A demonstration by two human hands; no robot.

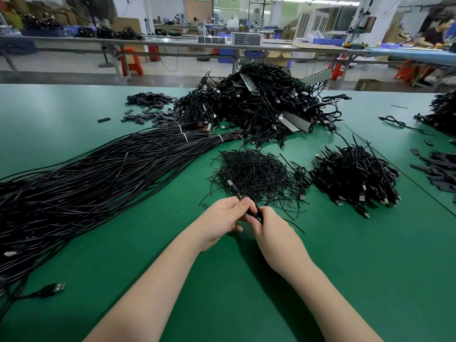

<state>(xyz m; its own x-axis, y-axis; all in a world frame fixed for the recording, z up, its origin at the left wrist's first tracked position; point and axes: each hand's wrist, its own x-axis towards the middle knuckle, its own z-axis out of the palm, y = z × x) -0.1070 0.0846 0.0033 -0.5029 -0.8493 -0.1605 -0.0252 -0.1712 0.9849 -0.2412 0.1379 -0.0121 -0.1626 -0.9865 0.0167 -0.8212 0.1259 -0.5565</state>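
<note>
Over green table [357, 267], left hand [222, 218] and right hand [274, 233] pinch cable [234, 187] between them.

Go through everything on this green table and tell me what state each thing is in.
Left hand, pinching the thin black cable with metal plug.
Right hand, gripping the same cable.
Heap of short black wire ties, loose, piled.
Long black cable bundles, lying flat, bound with white ties.
Small black cable coils, bundled, heaped.
Large black cable pile, tangled.
</note>
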